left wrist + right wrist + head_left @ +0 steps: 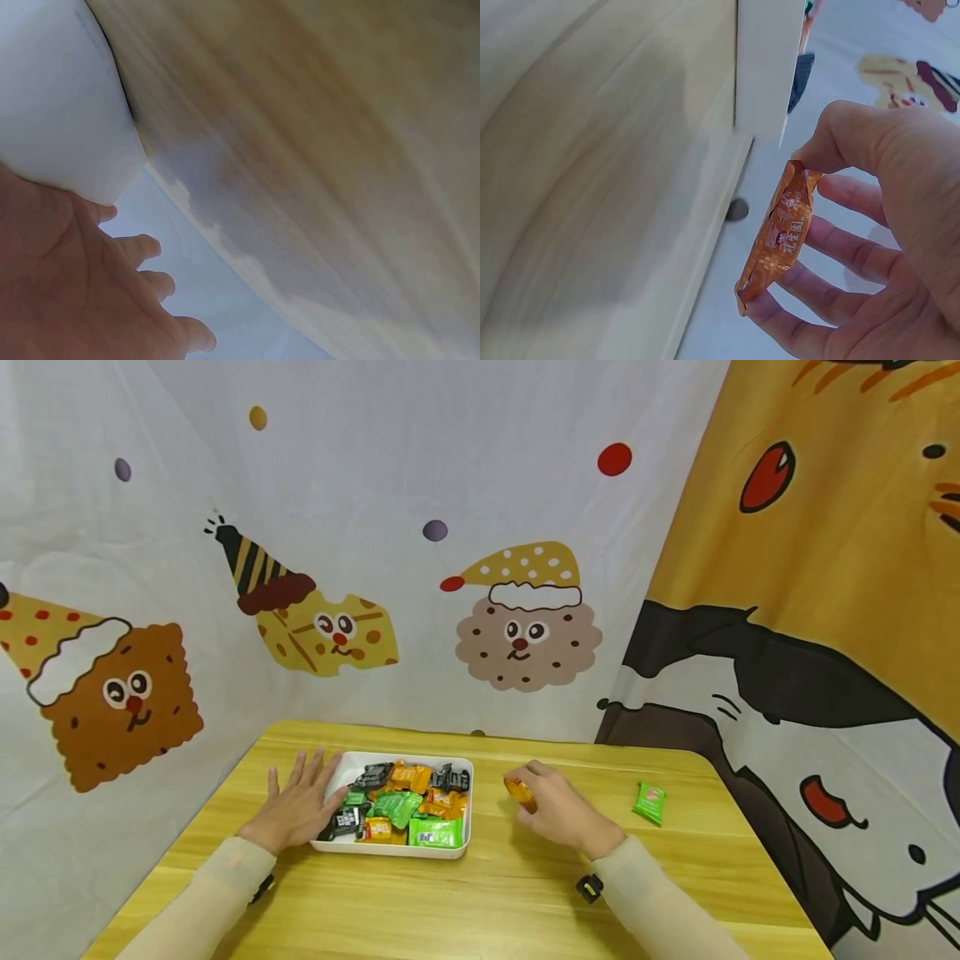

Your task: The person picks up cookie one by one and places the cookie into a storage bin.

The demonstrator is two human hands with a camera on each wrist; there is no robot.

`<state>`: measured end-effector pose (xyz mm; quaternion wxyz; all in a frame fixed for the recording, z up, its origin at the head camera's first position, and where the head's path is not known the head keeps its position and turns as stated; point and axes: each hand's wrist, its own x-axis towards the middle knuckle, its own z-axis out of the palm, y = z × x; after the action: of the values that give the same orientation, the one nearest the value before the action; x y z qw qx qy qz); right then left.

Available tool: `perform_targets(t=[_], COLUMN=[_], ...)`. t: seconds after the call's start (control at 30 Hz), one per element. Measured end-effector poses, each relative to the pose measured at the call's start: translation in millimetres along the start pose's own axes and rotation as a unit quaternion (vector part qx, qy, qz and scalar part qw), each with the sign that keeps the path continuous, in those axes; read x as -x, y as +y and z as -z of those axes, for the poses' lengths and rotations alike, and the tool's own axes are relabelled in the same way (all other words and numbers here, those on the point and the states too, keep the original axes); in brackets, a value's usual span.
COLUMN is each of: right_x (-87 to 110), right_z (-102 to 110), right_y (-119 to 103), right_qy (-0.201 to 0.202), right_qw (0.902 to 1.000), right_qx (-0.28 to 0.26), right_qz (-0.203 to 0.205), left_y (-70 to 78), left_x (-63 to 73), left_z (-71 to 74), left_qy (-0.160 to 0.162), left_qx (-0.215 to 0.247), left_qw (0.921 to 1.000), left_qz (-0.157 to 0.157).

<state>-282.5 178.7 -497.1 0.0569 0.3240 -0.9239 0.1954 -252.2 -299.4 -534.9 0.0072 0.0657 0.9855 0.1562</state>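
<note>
My right hand [562,810] holds an orange-wrapped candy [778,236] between thumb and fingers, above the table to the right of a white tray [390,851]. In the right wrist view the wrapper shows printed characters. My left hand [296,806] lies with straight, spread fingers at the tray's left side, its thumb reaching over the rim. The left wrist view shows its palm [67,277] against the tray wall [67,97]. Inside the tray are several wrapped candies: black [375,775], orange [410,775] and green [397,807].
A single green-wrapped candy [649,802] lies on the wooden table [480,910], right of my right hand. Behind the table hangs a white cloth [480,460] with cartoon prints, and a darker patterned cloth [825,693] hangs at the right.
</note>
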Motion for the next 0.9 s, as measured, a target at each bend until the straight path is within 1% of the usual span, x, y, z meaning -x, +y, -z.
perform_targets(t=[0.4, 0.53, 0.67, 0.8, 0.9], right_x=[-22.9, -31.7, -41.3, -49.4, -54.5], right_z=[-10, -15, -20, -25, -31], right_y=[-37, -50, -61, -71, -76], right_qy=[-0.017, -0.022, -0.018, -0.021, -0.026], right_qw=[0.9987, 0.9965, 0.9933, 0.9908, 0.9894], right_qx=[-0.008, 0.001, 0.000, -0.012, -0.009], right_qz=[0.047, 0.081, 0.114, 0.133, 0.143], left_y=[1.7, 1.0, 0.1, 0.0, 0.4], left_x=[-0.9, -0.6, -0.2, -0.2, -0.2], left_z=[0.0, -0.7, -1.0, -0.5, -0.4], left_qy=[0.000, 0.000, 0.000, -0.001, -0.002], left_qx=[0.001, -0.001, 0.000, 0.000, 0.001], left_qw=[1.0000, 1.0000, 1.0000, 1.0000, 1.0000], left_qz=[-0.001, -0.001, -0.001, -0.001, -0.001])
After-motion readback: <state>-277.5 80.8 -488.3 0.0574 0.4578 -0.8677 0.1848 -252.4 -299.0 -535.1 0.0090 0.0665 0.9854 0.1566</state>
